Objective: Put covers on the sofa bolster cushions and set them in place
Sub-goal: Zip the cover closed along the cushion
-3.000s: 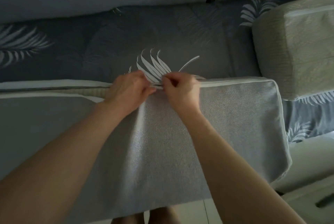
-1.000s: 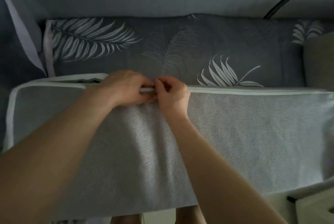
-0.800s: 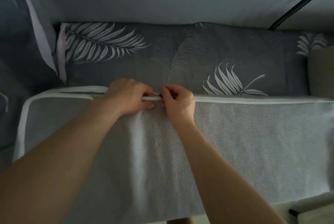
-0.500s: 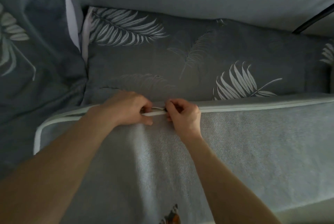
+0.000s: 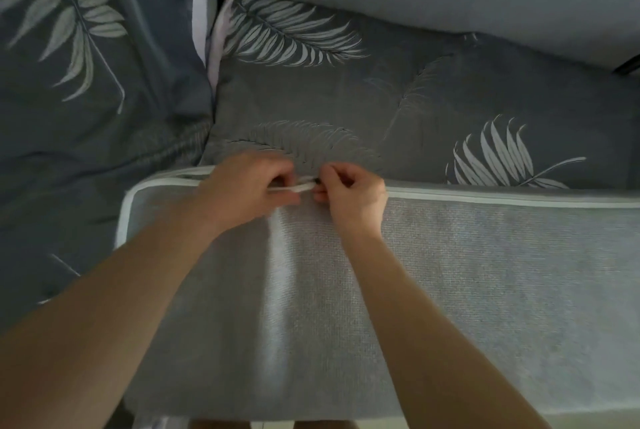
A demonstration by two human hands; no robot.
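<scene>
- Closing the cover (image 5: 450, 272) along its far edge is judged to be the step in hand; the bolster (image 5: 214, 290) lies inside it, across the front of the sofa seat (image 5: 433, 109), close to the person.
- The left hand (image 5: 247, 191) grips the white piping (image 5: 502, 198) at the far edge, fingers curled round it.
- The right hand (image 5: 353, 194) pinches a small dark part just beside the left hand, presumably the zip pull; it is too small to confirm.
- The stretch from the hands to the left corner appears not yet closed.
- Risk: loose fabric could catch in the zip if the left hand lets the edge go slack.
- Risk: a vertical fold (image 5: 277, 272) runs down the cover below the hands; bunched cloth there may pull the edges apart and jam the pull.
- Risk: pulling at an angle may slip the pinch or strain the seam.
- A leaf-print cushion (image 5: 69, 47) lies at the left, apart from the bolster.
</scene>
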